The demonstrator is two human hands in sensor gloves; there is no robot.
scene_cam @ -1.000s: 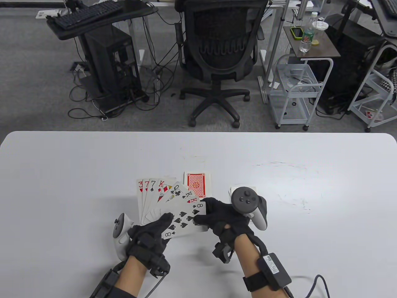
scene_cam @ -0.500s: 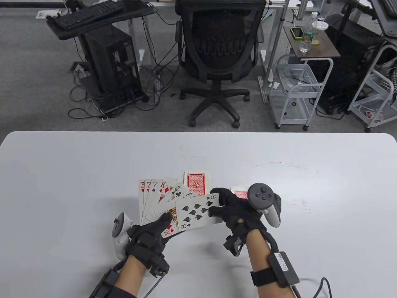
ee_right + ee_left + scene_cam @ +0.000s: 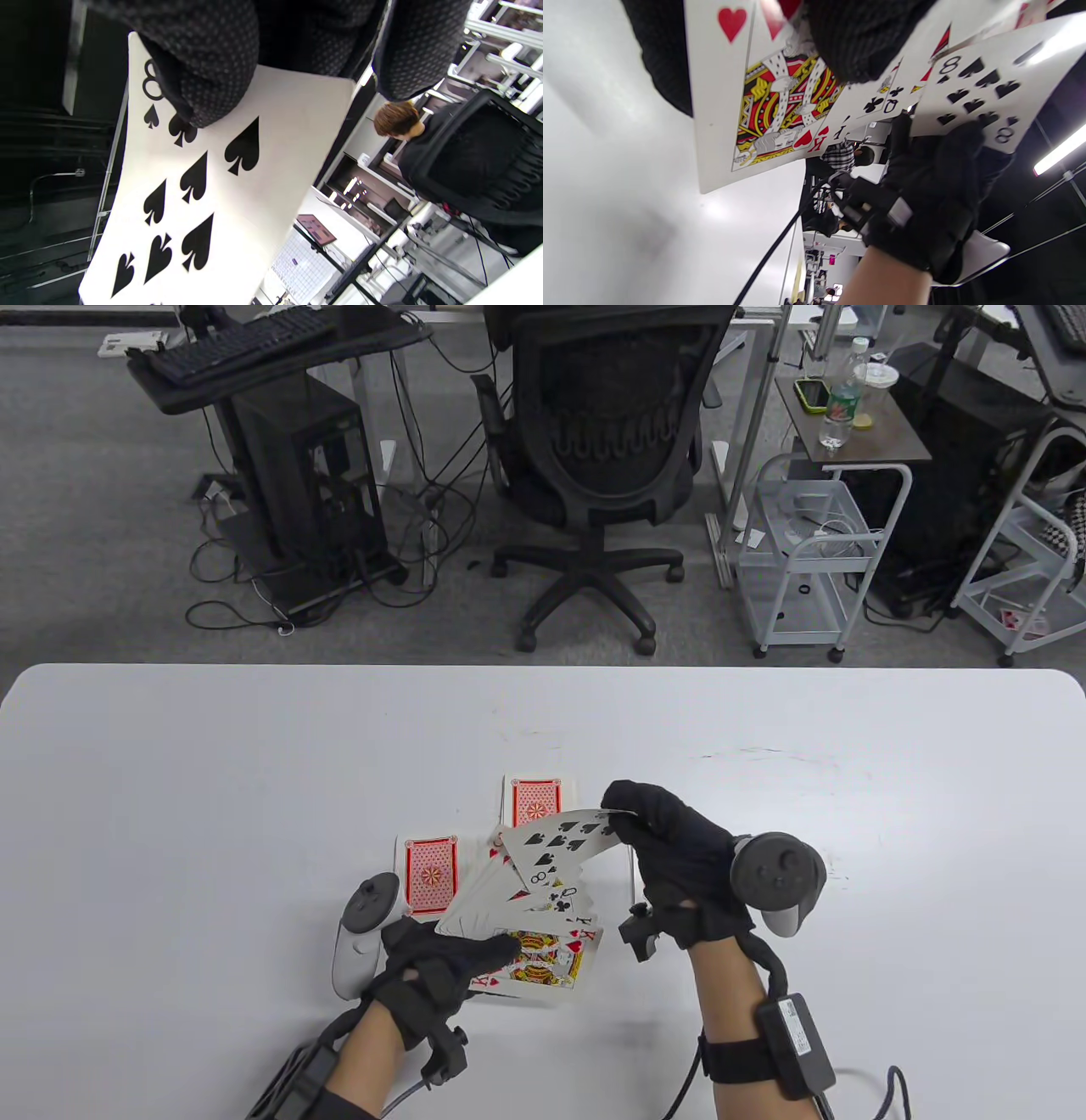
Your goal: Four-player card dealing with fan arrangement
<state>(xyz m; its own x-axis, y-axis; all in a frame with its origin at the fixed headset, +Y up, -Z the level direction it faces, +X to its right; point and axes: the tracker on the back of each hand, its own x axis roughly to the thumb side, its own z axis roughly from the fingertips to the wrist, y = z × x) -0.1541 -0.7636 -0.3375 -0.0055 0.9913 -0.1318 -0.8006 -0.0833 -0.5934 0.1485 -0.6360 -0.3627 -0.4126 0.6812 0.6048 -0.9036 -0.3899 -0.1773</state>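
Observation:
My left hand (image 3: 475, 959) grips a fan of face-up cards (image 3: 526, 912) near the table's front edge, its thumb (image 3: 857, 38) pressing on the king of hearts (image 3: 543, 960), which lies nearest. My right hand (image 3: 626, 808) pinches the eight of spades (image 3: 567, 836) at the fan's far end; in the right wrist view its fingers (image 3: 208, 63) cover that card's (image 3: 203, 190) corner. The queen of clubs (image 3: 882, 103) shows between the king (image 3: 772, 97) and the eight (image 3: 984, 84). One face-down red-backed pile (image 3: 536, 800) lies beyond the fan, another (image 3: 431, 875) to its left.
The white table (image 3: 212, 780) stretches wide to the left, right and far side of the cards. Beyond its far edge a black office chair (image 3: 607, 466) stands on the floor, with a white cart (image 3: 806, 551) to the right.
The right hand drew the eight of spades off the fan's front, right and then away toward the far end. The left hand turned the fan over to the right, uncovering the left face-down pile.

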